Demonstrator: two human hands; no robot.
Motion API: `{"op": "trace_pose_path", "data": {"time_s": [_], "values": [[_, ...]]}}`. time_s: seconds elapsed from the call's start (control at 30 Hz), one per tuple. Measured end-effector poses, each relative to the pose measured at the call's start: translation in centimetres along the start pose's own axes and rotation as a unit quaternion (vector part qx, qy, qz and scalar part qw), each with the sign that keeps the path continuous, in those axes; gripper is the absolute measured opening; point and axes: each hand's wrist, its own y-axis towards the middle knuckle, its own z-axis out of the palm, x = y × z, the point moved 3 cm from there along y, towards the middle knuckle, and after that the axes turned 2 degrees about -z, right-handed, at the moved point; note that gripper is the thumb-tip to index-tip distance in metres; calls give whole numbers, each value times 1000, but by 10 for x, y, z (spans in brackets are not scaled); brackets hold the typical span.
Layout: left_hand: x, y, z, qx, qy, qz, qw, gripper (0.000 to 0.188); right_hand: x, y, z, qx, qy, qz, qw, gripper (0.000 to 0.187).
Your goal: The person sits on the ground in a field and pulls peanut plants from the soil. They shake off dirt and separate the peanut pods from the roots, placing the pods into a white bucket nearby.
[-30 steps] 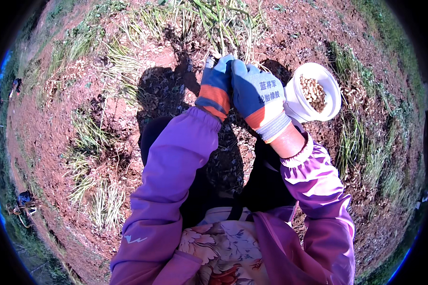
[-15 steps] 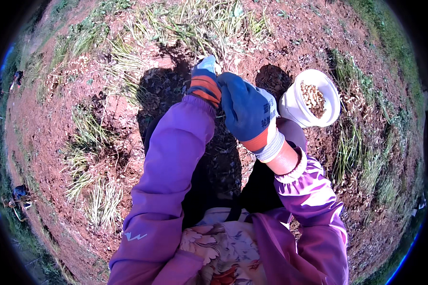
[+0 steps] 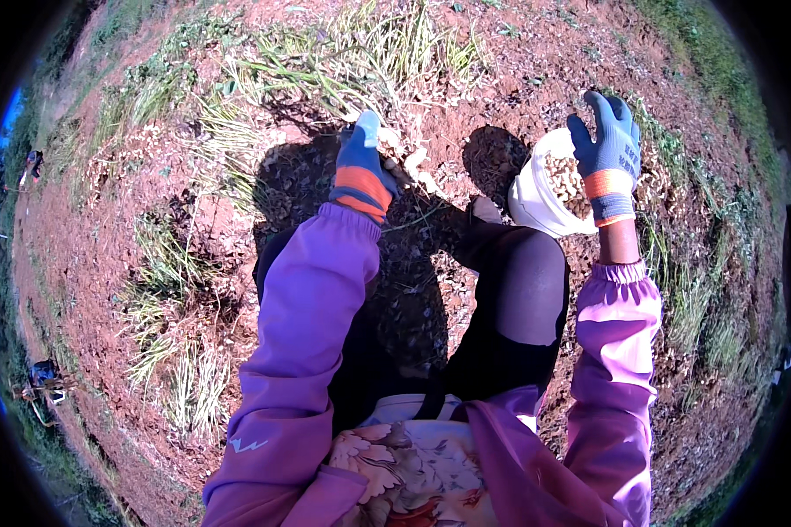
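My left hand (image 3: 363, 167), in a blue and orange glove, is closed round a peanut plant (image 3: 417, 164). Pale pods and thin roots stick out at the right of its fingers, while the grip itself is partly hidden by the glove. Over the right rim of a white bucket (image 3: 533, 200) hovers my right hand (image 3: 608, 145), in a matching glove. Its fingers are spread and curved, and I see nothing in them. Loose peanuts (image 3: 567, 184) lie inside the bucket, partly covered by the hand.
Pulled plants (image 3: 387, 48) lie heaped ahead of me, with more stalks (image 3: 171, 307) at the left. Reddish soil (image 3: 88, 263) surrounds my legs. My bent right knee (image 3: 532, 281) is just below the bucket. Far off at the left edge, a person (image 3: 42, 378) is bent low.
My right hand has left the side of my left hand, moved right to the bucket and opened. My left hand has shifted slightly down and left, and pods now show beside it.
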Motion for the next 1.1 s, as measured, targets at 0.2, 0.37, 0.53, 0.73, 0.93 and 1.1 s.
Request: {"op": "trace_pose_path", "data": {"time_s": [0.2, 0.37, 0.53, 0.73, 0.93, 1.1], "values": [[11, 37, -7, 149, -6, 96, 984, 29, 122, -2, -1, 92, 395, -204, 891, 10], [18, 9, 21, 238, -52, -22, 970, 26, 149, 1, 44, 246, 362, -145, 888, 21], [11, 4, 18, 145, -5, -15, 989, 26, 175, 5, 38, 322, 261, -156, 896, 23], [16, 56, -5, 112, 14, -55, 992, 26, 185, -2, 38, 241, 292, -152, 913, 27], [11, 14, 1, 47, 89, 50, 994, 29, 173, 0, 35, 271, 287, -153, 906, 26], [-3, -8, 10, 50, 101, 150, 982, 34, 173, 1, 33, 289, 309, -160, 892, 22]]}}
